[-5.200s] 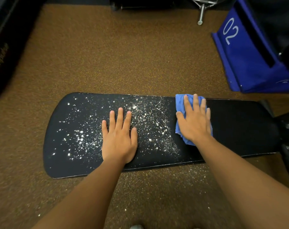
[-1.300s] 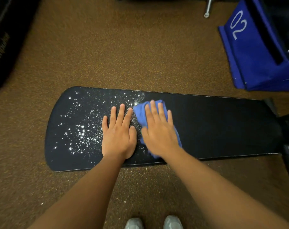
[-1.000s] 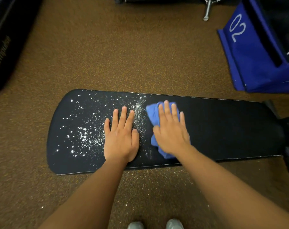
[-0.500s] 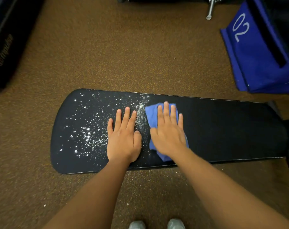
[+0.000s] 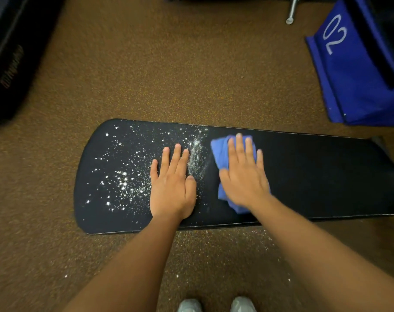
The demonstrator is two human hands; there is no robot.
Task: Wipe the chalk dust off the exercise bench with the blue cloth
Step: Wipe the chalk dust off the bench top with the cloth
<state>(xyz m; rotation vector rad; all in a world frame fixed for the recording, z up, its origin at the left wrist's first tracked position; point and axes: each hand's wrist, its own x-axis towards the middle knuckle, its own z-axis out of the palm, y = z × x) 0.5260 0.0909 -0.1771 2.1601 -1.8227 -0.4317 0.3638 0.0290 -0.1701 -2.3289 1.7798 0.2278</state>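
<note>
A long black exercise bench pad (image 5: 315, 176) lies across the view. White chalk dust (image 5: 124, 181) speckles its left half, with a denser streak (image 5: 197, 154) between my hands; the right half looks dark and clean. My right hand (image 5: 243, 176) presses flat on the crumpled blue cloth (image 5: 220, 152), which sticks out beyond my fingers and under my wrist. My left hand (image 5: 172, 185) lies flat on the pad with fingers spread, just left of the streak, holding nothing.
Brown speckled floor (image 5: 169, 75) surrounds the bench, with chalk specks on it near the front edge. A blue box marked 02 (image 5: 353, 70) stands at the back right. A black object (image 5: 9, 64) is at the left. My shoes (image 5: 216, 305) show below.
Over the last seconds my right hand wiped the cloth leftward across the pad, clearing the middle. In the last half second it slid slightly right, away from my left hand, which stayed put.
</note>
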